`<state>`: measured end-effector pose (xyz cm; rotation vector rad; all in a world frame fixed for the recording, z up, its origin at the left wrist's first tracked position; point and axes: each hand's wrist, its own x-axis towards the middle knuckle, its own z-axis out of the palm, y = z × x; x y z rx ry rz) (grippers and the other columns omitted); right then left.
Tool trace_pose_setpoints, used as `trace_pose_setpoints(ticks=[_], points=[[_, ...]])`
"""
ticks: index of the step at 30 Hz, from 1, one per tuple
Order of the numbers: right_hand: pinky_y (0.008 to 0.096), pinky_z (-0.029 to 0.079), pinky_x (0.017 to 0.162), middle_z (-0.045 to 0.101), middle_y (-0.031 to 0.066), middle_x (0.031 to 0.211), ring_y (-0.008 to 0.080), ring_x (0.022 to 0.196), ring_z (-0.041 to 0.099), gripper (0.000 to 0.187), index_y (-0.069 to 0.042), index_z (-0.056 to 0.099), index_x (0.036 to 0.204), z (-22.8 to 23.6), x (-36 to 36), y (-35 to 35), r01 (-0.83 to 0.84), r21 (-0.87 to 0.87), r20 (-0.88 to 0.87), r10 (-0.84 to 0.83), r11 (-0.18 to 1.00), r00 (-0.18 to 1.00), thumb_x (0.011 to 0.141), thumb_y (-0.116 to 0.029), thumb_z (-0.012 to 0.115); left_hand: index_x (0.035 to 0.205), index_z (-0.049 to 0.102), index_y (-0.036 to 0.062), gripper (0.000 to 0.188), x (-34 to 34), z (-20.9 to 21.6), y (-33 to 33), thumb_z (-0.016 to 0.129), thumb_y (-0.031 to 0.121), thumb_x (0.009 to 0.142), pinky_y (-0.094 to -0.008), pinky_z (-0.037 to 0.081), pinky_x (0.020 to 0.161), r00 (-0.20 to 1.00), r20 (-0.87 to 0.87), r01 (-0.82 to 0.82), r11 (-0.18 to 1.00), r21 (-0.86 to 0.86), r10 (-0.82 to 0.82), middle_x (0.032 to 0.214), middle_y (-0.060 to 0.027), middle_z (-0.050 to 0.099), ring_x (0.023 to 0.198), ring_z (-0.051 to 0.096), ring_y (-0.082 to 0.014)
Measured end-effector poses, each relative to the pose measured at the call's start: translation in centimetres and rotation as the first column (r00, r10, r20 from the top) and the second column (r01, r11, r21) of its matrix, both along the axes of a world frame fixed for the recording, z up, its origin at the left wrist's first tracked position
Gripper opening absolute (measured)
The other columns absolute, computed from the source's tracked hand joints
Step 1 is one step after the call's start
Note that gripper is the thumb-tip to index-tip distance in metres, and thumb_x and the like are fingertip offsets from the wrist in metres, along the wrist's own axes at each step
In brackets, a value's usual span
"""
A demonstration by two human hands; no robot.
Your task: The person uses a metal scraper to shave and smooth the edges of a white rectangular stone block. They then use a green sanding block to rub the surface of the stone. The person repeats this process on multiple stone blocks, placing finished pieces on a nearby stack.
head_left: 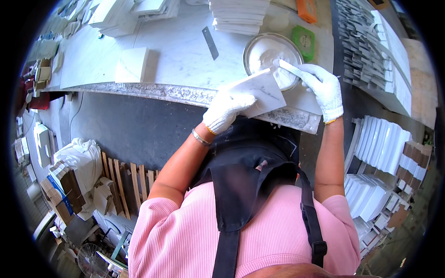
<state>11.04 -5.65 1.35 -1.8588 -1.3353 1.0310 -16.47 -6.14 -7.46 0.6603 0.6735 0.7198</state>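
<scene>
A white marble tile with grey veins (262,92) is tilted over the table's near edge. My gloved left hand (228,111) grips it by its lower left side, thumb on the upper face. Between the fingers of my gloved right hand (325,90) is a narrow, flat, whitish spatula-like tool (289,68). Its tip reaches over a round pan (246,54) of white paste (265,52), just beyond the tile. The tile hides part of the pan's near rim. Left of the pan, a flat grey metal strip (210,43) lies on the table.
A green box (303,41) and an orange box (306,10) sit beyond the pan. Stacked tiles (238,18) stand at the back, and one block-like tile (131,65) at left. The rough table edge (162,91) runs before me. More tile stacks (382,143) are at right.
</scene>
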Motion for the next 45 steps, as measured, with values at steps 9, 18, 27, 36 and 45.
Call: trace_pose_setpoints(ticks=[9, 18, 27, 36, 45], points=[[0.0227, 0.049, 0.064, 0.071, 0.0022, 0.087, 0.0067, 0.073, 0.062, 0.024, -0.003, 0.075, 0.111, 2.0, -0.7, -1.0, 0.096, -0.064, -0.174, -0.106, 0.993, 0.979, 0.092, -0.015, 0.07, 0.13, 0.058, -0.0025, 0.049, -0.1, 0.4, 0.1, 0.076, 0.015, 0.088, -0.0293, 0.056, 0.071, 1.0, 0.008, 0.01, 1.0, -0.007, -0.01, 0.105, -0.0057, 0.067, 0.087, 0.065, -0.0134], [0.0225, 0.051, 0.066, 0.072, 0.0029, 0.088, 0.0074, 0.075, 0.064, 0.025, -0.001, 0.074, 0.114, 3.4, -2.0, -2.2, 0.064, 0.044, -0.15, -0.057, 0.997, 0.987, 0.09, -0.009, 0.071, 0.128, 0.059, -0.0015, 0.048, -0.2, 0.1, 0.1, 0.077, 0.016, 0.088, -0.03, 0.057, 0.071, 1.0, -0.009, 0.014, 1.0, 0.002, -0.014, 0.105, -0.0054, 0.067, 0.087, 0.065, -0.0136], [0.022, 0.05, 0.068, 0.072, 0.0027, 0.088, 0.0071, 0.076, 0.063, 0.024, 0.0, 0.074, 0.113, 3.5, -2.1, -2.3, 0.064, 0.061, -0.143, -0.055, 0.996, 0.988, 0.09, -0.007, 0.071, 0.128, 0.059, -0.001, 0.048, 0.0, 0.3, 0.0, 0.077, 0.017, 0.088, -0.0307, 0.058, 0.072, 1.0, 0.018, -0.007, 1.0, 0.001, 0.007, 0.106, -0.0057, 0.067, 0.089, 0.065, -0.014], [0.022, 0.05, 0.069, 0.073, 0.0032, 0.091, 0.0071, 0.077, 0.063, 0.026, 0.0, 0.074, 0.115, 3.7, -2.1, -2.5, 0.036, 0.08, -0.141, -0.025, 0.996, 0.99, 0.09, -0.008, 0.071, 0.129, 0.059, -0.0013, 0.049, -0.1, 0.4, 0.0, 0.078, 0.017, 0.088, -0.0303, 0.057, 0.071, 1.0, 0.026, -0.006, 1.0, -0.001, 0.006, 0.105, -0.006, 0.067, 0.087, 0.065, -0.0141], [0.0235, 0.05, 0.07, 0.074, 0.0045, 0.091, 0.0078, 0.078, 0.064, 0.025, -0.001, 0.073, 0.115, 2.0, -0.7, -1.1, 0.065, 0.082, -0.091, -0.058, 0.994, 0.994, 0.091, -0.01, 0.07, 0.127, 0.06, -0.0012, 0.046, -0.1, 0.4, 0.1, 0.077, 0.017, 0.088, -0.0283, 0.056, 0.068, 1.0, 0.003, -0.002, 1.0, -0.004, 0.002, 0.103, -0.0052, 0.067, 0.085, 0.065, -0.0126]])
